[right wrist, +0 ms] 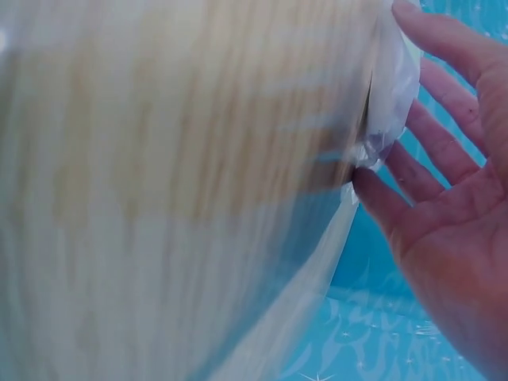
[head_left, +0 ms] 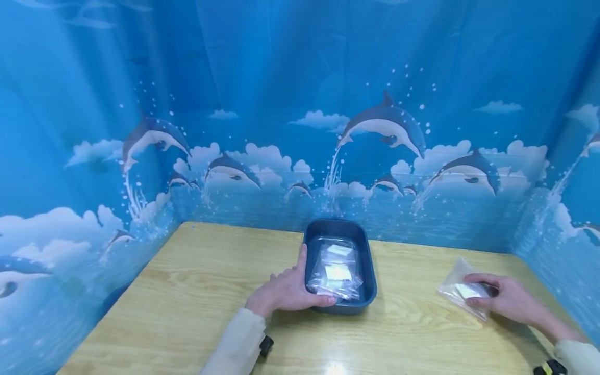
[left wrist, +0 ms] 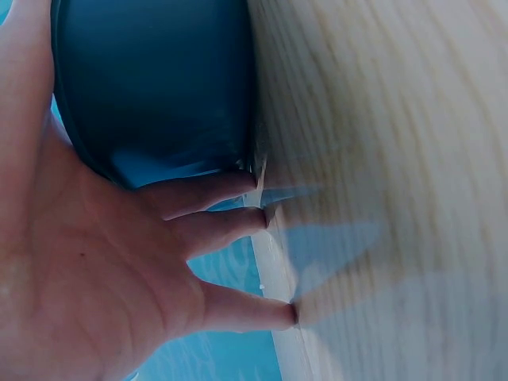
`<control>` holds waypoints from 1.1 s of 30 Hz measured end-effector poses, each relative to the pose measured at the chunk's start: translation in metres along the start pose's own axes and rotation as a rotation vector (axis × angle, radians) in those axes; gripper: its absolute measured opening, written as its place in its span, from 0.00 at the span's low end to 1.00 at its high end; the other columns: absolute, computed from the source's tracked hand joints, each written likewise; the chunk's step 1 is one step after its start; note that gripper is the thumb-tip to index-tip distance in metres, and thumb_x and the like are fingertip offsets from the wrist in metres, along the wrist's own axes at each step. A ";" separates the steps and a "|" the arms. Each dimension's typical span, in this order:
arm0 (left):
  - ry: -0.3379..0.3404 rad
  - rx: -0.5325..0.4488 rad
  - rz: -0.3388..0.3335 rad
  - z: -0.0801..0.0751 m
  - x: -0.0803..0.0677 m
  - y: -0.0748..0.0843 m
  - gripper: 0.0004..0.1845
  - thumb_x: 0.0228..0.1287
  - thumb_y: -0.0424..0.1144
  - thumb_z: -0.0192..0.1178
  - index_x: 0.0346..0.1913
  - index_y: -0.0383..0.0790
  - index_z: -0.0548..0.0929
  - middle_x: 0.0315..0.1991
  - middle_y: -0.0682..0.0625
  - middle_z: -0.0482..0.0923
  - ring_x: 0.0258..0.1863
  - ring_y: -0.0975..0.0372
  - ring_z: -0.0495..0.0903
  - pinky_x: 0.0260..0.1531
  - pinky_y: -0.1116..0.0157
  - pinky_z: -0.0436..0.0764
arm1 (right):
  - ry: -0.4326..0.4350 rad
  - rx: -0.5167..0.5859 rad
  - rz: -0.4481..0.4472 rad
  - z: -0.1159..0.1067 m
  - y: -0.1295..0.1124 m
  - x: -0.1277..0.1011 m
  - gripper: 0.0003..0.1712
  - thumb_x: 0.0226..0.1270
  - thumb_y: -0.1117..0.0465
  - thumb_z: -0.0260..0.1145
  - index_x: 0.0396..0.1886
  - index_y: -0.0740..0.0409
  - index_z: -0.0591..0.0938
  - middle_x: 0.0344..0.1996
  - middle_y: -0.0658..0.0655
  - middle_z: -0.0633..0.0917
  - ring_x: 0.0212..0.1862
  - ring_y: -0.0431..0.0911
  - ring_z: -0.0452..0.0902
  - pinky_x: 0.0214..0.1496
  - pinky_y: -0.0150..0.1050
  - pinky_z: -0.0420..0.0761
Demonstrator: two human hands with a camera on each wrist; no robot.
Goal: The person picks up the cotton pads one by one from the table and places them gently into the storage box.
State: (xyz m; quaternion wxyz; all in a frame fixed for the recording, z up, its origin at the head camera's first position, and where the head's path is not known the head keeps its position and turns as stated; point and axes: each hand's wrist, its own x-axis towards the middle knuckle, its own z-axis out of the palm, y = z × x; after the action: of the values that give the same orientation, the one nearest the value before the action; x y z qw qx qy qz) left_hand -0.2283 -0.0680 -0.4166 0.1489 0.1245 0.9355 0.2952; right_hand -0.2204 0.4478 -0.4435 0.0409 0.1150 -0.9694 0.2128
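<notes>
A dark blue plastic bin (head_left: 369, 271) stands on the table near its back edge and holds several clear plastic bags (head_left: 338, 272) with white labels. My left hand (head_left: 291, 289) spreads round its near left corner, thumb along the front rim and index finger along the left side. In the left wrist view the other fingers (left wrist: 230, 308) reach straight down to the tabletop beside the bin wall. Off to the right, my right hand (head_left: 508, 299) pinches a clear plastic bag (head_left: 461, 289) with a white label between thumb and fingers, close over the table.
The wood-grain table (head_left: 211, 281) runs under both hands. A blue curtain (head_left: 281, 104) printed with dolphins and clouds closes off the back and both sides, right at the table's far edge.
</notes>
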 end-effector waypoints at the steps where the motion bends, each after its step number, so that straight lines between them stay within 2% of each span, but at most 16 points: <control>1: 0.000 -0.001 -0.001 -0.001 0.000 0.000 0.77 0.44 0.81 0.66 0.83 0.54 0.26 0.76 0.34 0.65 0.73 0.40 0.69 0.75 0.30 0.53 | 0.004 0.005 0.000 0.000 0.000 0.001 0.28 0.53 0.51 0.82 0.53 0.55 0.87 0.55 0.73 0.85 0.46 0.23 0.72 0.42 0.29 0.76; 4: -0.002 0.004 -0.006 -0.001 0.001 0.001 0.77 0.44 0.81 0.66 0.83 0.54 0.26 0.76 0.34 0.65 0.73 0.40 0.69 0.75 0.31 0.54 | 0.021 -0.001 -0.024 0.001 -0.001 0.002 0.25 0.52 0.51 0.82 0.51 0.51 0.88 0.54 0.67 0.87 0.48 0.20 0.70 0.44 0.27 0.75; 7: 0.000 0.014 -0.006 -0.001 0.001 0.000 0.77 0.44 0.81 0.66 0.83 0.54 0.27 0.76 0.34 0.65 0.73 0.40 0.69 0.75 0.31 0.54 | 0.054 0.013 -0.075 0.004 0.001 0.002 0.20 0.51 0.53 0.83 0.46 0.47 0.90 0.49 0.54 0.91 0.49 0.17 0.69 0.46 0.19 0.72; 10: 0.003 0.017 0.000 -0.001 0.002 0.000 0.76 0.45 0.81 0.66 0.83 0.53 0.27 0.76 0.33 0.66 0.73 0.40 0.70 0.75 0.30 0.54 | 0.075 0.076 -0.130 0.005 0.001 0.004 0.14 0.53 0.58 0.81 0.40 0.46 0.90 0.45 0.38 0.90 0.50 0.14 0.69 0.46 0.12 0.70; 13: 0.005 0.013 0.008 -0.001 0.002 0.001 0.77 0.45 0.80 0.66 0.83 0.53 0.27 0.75 0.33 0.66 0.73 0.40 0.70 0.75 0.30 0.54 | 0.083 0.150 -0.175 0.005 0.000 0.004 0.09 0.56 0.63 0.79 0.35 0.46 0.90 0.44 0.30 0.87 0.49 0.14 0.71 0.46 0.10 0.72; 17: 0.006 0.010 0.012 -0.001 0.001 0.000 0.77 0.44 0.81 0.66 0.83 0.52 0.27 0.75 0.33 0.66 0.72 0.40 0.70 0.74 0.30 0.55 | 0.106 0.167 -0.195 0.008 -0.001 0.005 0.10 0.56 0.66 0.78 0.31 0.45 0.90 0.42 0.29 0.87 0.48 0.14 0.73 0.44 0.10 0.73; 23: 0.007 0.006 0.013 0.000 0.002 -0.002 0.77 0.44 0.80 0.66 0.83 0.53 0.27 0.75 0.32 0.66 0.72 0.39 0.70 0.74 0.29 0.54 | 0.130 0.152 -0.166 0.009 -0.010 0.007 0.10 0.58 0.65 0.77 0.33 0.44 0.89 0.41 0.32 0.89 0.47 0.15 0.74 0.44 0.12 0.76; 33: 0.009 0.013 0.004 0.000 0.002 -0.001 0.77 0.44 0.81 0.66 0.83 0.54 0.26 0.74 0.32 0.67 0.72 0.39 0.70 0.75 0.30 0.53 | 0.167 0.130 -0.099 0.004 -0.042 0.013 0.11 0.60 0.66 0.75 0.34 0.42 0.88 0.42 0.35 0.89 0.48 0.14 0.70 0.44 0.23 0.82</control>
State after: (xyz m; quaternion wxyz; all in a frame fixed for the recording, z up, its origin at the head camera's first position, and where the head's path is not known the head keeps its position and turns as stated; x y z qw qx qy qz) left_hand -0.2300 -0.0685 -0.4179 0.1432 0.1260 0.9378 0.2902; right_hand -0.2230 0.4068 -0.4283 0.1245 0.1471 -0.9399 0.2820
